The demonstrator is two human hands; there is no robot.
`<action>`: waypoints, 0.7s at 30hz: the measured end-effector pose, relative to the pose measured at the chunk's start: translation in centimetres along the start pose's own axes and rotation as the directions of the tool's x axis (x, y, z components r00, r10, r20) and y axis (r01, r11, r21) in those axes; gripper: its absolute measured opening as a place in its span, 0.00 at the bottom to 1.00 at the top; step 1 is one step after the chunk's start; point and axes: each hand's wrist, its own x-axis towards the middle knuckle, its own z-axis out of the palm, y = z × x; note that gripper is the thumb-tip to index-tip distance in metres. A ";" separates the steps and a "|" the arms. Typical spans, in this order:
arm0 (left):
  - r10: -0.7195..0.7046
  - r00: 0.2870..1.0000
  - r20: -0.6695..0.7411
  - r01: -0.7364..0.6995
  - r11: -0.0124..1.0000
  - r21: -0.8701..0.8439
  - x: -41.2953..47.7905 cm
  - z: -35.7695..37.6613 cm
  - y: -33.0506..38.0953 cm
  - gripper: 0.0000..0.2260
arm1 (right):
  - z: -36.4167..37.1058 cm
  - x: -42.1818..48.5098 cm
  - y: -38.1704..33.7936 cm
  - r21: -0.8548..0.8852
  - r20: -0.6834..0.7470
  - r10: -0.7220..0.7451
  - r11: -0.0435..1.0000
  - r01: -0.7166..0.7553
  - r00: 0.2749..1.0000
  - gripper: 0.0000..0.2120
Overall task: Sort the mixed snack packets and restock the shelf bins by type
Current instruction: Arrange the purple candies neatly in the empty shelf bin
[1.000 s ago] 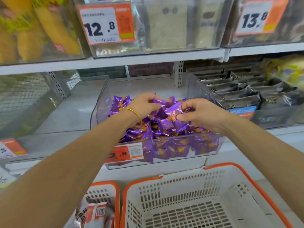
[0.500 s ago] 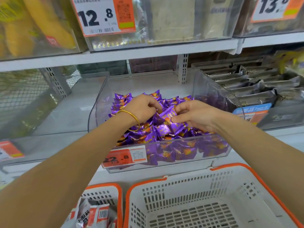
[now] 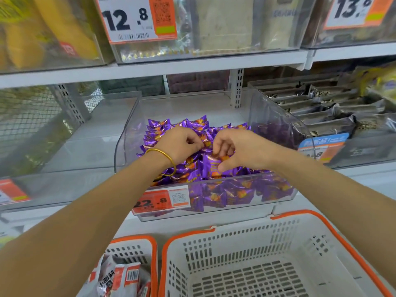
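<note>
Purple packets (image 3: 192, 174) with orange print fill the front of a clear bin (image 3: 276, 125) on the middle shelf, heaped above its front wall and pressed against it from inside. Both arms reach into this bin from below. The left hand (image 3: 182, 144), with a gold bangle (image 3: 166, 157) on its wrist, lies on top of the heap with its fingers curled down among the wrappers; whether they have hold of one I cannot tell. The right hand (image 3: 240, 151) is just beside it, thumb and fingers pinched together on a purple packet (image 3: 211, 166) that stands tilted on the heap near the front wall. An orange tag (image 3: 158, 200) reading 22.8 is fixed to the front of the bin. The next bin to the right holds rows of dark packets (image 3: 321, 116), and the space to the left has a mesh back. On the shelf above (image 3: 171, 69), clear bins carry tags reading 12.8 (image 3: 135, 18) and 13.8 (image 3: 360, 11), with yellow packets (image 3: 53, 28) at far left. Below the shelf stand two white baskets with orange rims: the large basket (image 3: 235, 230) on the right sits under the bin, and the small basket (image 3: 132, 240) on the left holds red-and-white packets (image 3: 122, 277).
</note>
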 end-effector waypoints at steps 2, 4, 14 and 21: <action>-0.013 1.000 -0.026 0.014 1.000 0.018 -0.2 -0.3 -0.1 0.07 | 0.8 0.8 -0.1 -0.174 0.003 -0.064 0.983 0.063 0.998 0.15; -0.019 1.000 -0.023 0.019 0.999 0.026 -0.6 -0.5 -0.2 0.07 | 1.2 1.2 -0.3 -0.303 0.020 -0.093 0.948 0.095 0.995 0.14; -0.075 0.994 0.085 0.056 0.977 0.204 -1.4 -0.3 -0.3 0.19 | -1.1 3.0 1.8 -0.217 -0.273 -0.003 0.974 -0.059 0.962 0.15; -0.149 0.969 0.199 0.069 0.931 0.358 -0.6 0.1 -0.1 0.21 | 0.8 7.3 2.8 -0.302 -0.190 0.066 0.946 -0.122 0.980 0.11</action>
